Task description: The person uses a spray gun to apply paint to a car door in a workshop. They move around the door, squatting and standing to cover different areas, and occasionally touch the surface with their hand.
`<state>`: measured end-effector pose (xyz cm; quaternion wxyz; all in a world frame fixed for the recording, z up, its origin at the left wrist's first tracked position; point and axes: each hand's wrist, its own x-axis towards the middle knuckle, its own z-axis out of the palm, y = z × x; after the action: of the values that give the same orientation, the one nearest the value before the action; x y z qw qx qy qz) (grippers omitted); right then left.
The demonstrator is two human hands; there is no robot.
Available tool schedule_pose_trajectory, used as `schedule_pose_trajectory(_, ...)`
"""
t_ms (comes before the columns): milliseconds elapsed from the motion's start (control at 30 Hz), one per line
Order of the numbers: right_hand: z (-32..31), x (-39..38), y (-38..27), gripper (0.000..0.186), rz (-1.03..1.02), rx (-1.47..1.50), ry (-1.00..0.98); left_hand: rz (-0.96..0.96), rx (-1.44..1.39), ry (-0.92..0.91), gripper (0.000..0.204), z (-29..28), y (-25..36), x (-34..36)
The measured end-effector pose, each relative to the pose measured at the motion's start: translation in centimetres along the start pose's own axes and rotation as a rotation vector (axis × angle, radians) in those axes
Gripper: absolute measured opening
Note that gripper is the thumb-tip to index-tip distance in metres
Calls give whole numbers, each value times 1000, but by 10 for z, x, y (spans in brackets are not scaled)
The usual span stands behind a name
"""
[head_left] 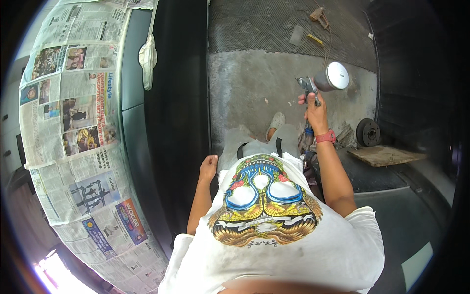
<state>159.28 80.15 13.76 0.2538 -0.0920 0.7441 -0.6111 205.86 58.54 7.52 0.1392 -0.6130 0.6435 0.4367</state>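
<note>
My right hand (pixel 315 110) is wrapped round the handle of a spray gun (pixel 308 87), held out in front of me to the right. On the gun's side sits a paint cup (pixel 337 76) with a round white lid. A thin hose or cord trails near the cup. My left hand (pixel 209 167) hangs low beside my thigh, fingers curled in and nothing seen in them. To its left runs the dark side panel (pixel 177 98) of a vehicle, apart from both hands. Sheets of newspaper (pixel 83 112) mask the vehicle's upper part.
A pale, wrapped-looking piece (pixel 147 61) lies along the vehicle's side. Ahead on the textured mat (pixel 274 29) are a corded tool (pixel 318 17) and a yellow strip (pixel 315 39). A brake disc (pixel 368 132) and a wooden board (pixel 384 155) lie at my right, near a dark wall.
</note>
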Motion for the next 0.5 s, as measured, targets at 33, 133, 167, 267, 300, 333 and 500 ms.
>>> schedule_pose_trajectory(33, 3, 14, -7, 84, -18, -7, -32, 14, 21, -3, 46, 0, 18, 9)
schedule_pose_trajectory(133, 16, 48, -28, 91, -12, -52, -102, 38, 27, -32, 48, 2, 49, 36)
schedule_pose_trajectory(167, 23, 58, -34, 91, -11, -55, -127, 33, 38, -44, 48, 3, 52, 45)
schedule_pose_trajectory(267, 49, 79, -49, 90, -9, -66, -230, -19, 23, -93, 46, 9, 51, 75)
schedule_pose_trajectory(300, 59, 86, -54, 89, -15, -70, -264, -51, 4, -113, 46, 11, 50, 85)
schedule_pose_trajectory(333, 68, 91, -59, 85, -13, -59, -297, -124, -13, -147, 46, 12, 49, 95)
schedule_pose_trajectory(500, 124, 123, -89, 64, 31, -71, -410, -243, -146, -194, 44, 3, 53, 126)
